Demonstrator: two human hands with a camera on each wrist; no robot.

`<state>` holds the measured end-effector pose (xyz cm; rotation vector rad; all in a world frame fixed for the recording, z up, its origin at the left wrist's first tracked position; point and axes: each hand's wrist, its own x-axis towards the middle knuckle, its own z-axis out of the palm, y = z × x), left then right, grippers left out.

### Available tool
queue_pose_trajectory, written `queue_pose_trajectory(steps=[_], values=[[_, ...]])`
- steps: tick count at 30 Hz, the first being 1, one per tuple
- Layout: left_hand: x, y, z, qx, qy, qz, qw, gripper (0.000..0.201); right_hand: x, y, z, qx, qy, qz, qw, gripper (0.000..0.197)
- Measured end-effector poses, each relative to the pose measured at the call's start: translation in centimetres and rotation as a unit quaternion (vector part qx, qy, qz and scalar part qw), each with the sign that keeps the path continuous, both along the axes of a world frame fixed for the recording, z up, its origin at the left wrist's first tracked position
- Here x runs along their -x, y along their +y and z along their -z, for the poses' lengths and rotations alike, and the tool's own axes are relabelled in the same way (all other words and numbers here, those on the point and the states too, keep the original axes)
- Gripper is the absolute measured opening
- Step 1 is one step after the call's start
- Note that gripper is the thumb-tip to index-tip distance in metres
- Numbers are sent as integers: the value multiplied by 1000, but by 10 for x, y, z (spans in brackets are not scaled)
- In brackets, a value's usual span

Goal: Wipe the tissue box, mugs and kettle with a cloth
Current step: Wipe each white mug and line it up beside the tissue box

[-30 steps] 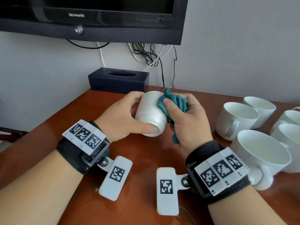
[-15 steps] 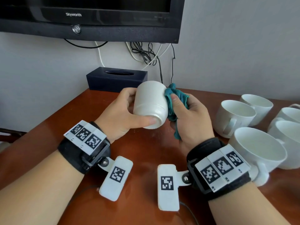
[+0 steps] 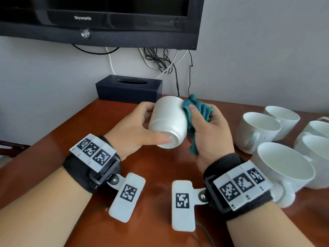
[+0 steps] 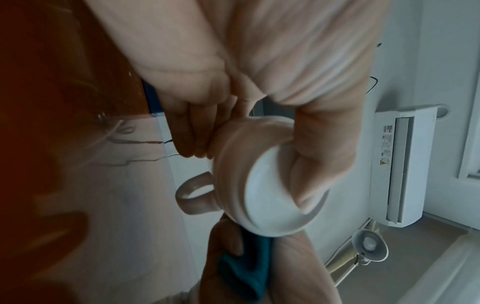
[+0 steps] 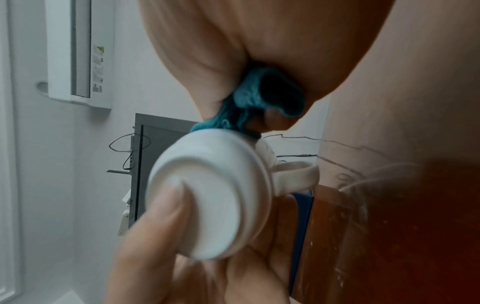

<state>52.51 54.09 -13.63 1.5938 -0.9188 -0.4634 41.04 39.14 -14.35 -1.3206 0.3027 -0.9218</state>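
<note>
where mugs [image 3: 259,130] stand, wooden table [image 3: 154,177]

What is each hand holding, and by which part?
The left hand grips the white ceramic mug by its base and body. The right hand holds the bunched teal cloth against the mug's side.

Bare red-brown wooden tabletop [image 3: 156,168] lies open beneath and just behind my left hand [image 3: 135,129] and my right hand [image 3: 211,132], so either could drop or pull back freely. To the right of my right hand a cluster of white ceramic mugs [image 3: 258,131] crowds the way, the nearest one [image 3: 284,168] just beside my wrist. Ahead of my left hand, the dark navy rectangular tissue box [image 3: 128,90] stands against the pale wall [image 3: 44,77], closing that side. Left of my left hand the tabletop runs open to its edge.
</note>
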Motion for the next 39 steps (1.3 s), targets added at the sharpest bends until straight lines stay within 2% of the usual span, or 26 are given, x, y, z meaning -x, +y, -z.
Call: queue_pose_trajectory(steps=[4, 10, 14, 18, 20, 25, 30, 32, 36, 39], values=[[3, 0, -1, 3, -5, 29, 1000, 94, -1, -8, 6, 54, 35, 41, 997, 18], [2, 0, 0, 33, -11, -5, 999, 96, -1, -9, 6, 48, 63, 18, 997, 24], [0, -3, 0, 77, 26, -28, 996, 98, 1, -8, 6, 55, 55, -5, 997, 21], [-6, -2, -3, 166, 100, -51, 980, 98, -1, 5, 8, 77, 93, -64, 991, 25], [-8, -1, -5, 178, 103, -57, 977, 97, -2, 9, 9, 82, 85, -80, 990, 25], [-7, -1, -4, 142, 74, -58, 985, 92, -1, 8, 10, 49, 84, -53, 994, 23], [-1, 3, -3, 57, 19, 45, 997, 93, -3, -1, 7, -13, 75, 17, 997, 25], [1, 3, -4, 22, -16, 60, 998, 95, -3, -3, 5, -18, 48, 28, 998, 24], [-1, 3, -4, -40, -103, 25, 994, 104, 1, -1, -2, 12, 7, 6, 1000, 24], [-1, 2, -4, -61, -158, -29, 985, 103, 2, 4, -4, 49, 1, -37, 998, 28]])
